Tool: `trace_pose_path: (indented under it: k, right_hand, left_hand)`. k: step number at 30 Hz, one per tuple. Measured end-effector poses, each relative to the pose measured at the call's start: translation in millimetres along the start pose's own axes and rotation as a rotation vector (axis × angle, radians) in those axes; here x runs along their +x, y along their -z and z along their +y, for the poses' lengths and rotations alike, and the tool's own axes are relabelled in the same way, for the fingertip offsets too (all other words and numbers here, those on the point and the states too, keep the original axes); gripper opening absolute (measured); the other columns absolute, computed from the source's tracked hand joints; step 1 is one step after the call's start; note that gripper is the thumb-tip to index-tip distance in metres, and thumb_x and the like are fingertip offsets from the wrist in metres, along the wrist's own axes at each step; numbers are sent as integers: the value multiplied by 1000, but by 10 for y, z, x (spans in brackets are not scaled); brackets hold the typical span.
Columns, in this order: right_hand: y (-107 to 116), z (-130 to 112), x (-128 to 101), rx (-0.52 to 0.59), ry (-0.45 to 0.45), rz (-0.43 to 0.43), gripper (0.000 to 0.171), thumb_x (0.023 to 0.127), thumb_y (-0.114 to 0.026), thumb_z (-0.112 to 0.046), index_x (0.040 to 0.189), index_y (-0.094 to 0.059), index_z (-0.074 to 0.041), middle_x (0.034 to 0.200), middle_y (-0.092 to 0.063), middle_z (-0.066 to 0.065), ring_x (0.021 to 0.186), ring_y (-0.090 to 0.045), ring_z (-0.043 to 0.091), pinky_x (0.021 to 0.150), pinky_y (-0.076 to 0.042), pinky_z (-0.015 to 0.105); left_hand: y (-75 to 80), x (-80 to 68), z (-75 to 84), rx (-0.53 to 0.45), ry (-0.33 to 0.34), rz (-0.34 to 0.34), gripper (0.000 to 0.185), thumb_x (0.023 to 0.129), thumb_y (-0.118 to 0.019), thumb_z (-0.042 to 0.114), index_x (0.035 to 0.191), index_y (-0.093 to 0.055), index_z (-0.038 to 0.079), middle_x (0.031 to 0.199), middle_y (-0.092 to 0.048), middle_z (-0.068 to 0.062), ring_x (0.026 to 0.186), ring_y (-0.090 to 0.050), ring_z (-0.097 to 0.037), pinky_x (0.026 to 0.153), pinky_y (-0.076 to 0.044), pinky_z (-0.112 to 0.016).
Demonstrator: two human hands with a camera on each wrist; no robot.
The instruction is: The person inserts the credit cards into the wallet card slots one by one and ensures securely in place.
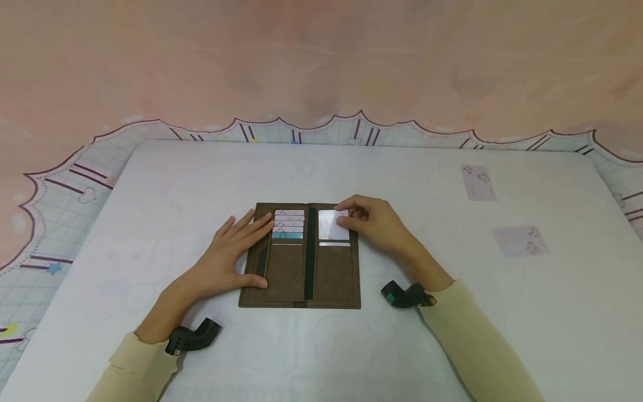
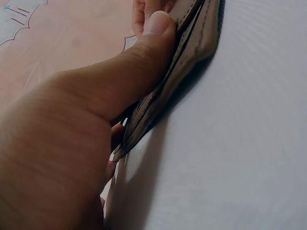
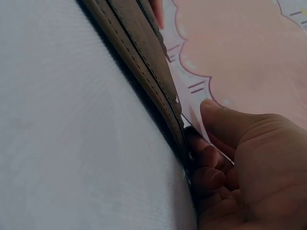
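A brown long wallet (image 1: pixel 288 273) lies unfolded on the white table. My left hand (image 1: pixel 226 257) rests with spread, straight fingers on its left edge, and the thumb (image 2: pixel 144 52) lies over the lower part. Several cards (image 1: pixel 288 222) show in stacked slots of the left panel. In the upper right panel, my right hand (image 1: pixel 374 220) pinches a pale card (image 1: pixel 329 226) between thumb and fingers at its right side. The card's lower edge meets a slot; how deep it sits is hidden. From the right wrist view, the thumb (image 3: pixel 225 122) is against that card.
Two pale flowered cards, one upright card (image 1: pixel 479 183) and one sideways card (image 1: pixel 521 241), lie flat at the right of the white table (image 1: pixel 321 357). A scalloped patterned border (image 1: pixel 281 133) runs along the table's back and sides.
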State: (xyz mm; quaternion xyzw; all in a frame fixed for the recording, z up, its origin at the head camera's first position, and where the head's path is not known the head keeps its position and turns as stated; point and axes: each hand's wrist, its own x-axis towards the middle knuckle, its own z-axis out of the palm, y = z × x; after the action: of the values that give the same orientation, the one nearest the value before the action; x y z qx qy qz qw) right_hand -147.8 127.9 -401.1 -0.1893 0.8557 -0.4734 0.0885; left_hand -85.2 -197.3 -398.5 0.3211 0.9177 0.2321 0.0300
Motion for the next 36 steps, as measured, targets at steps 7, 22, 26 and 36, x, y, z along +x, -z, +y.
trace_pose_path:
  k: [7,22,26,36]
  right_hand:
    - [-8,-9,-8,-17,-5,0,12,90,-69,-24,99,-72,-17,79,-55,0,72,-48,17,62,-39,31]
    - [7,-6,-12,-24,55,-18,9,90,-68,-23,86,-72,-17,83,-60,-4,76,-51,15,67,-42,31]
    - [7,-7,-15,-21,79,-23,9,89,-70,-23,84,-72,-17,85,-60,-4,77,-51,14,67,-41,31]
    - [4,23,-15,-2,100,-32,9,88,-72,-23,84,-75,-15,92,-59,-3,84,-52,15,71,-41,32]
  left_hand:
    - [6,1,5,-5,-2,2,109,65,-82,51,152,-28,14,157,-24,-7,144,-8,-33,113,0,-54]
    - [-3,1,-7,-2,-5,5,109,65,-82,51,152,-28,15,157,-24,-6,144,-8,-33,113,0,-54]
    - [-4,4,-6,2,-1,4,109,65,-82,52,152,-27,16,157,-24,-6,144,-8,-33,113,0,-54]
    - [-4,8,-2,6,13,-5,110,65,-82,53,152,-27,17,157,-24,-6,145,-8,-32,113,0,-53]
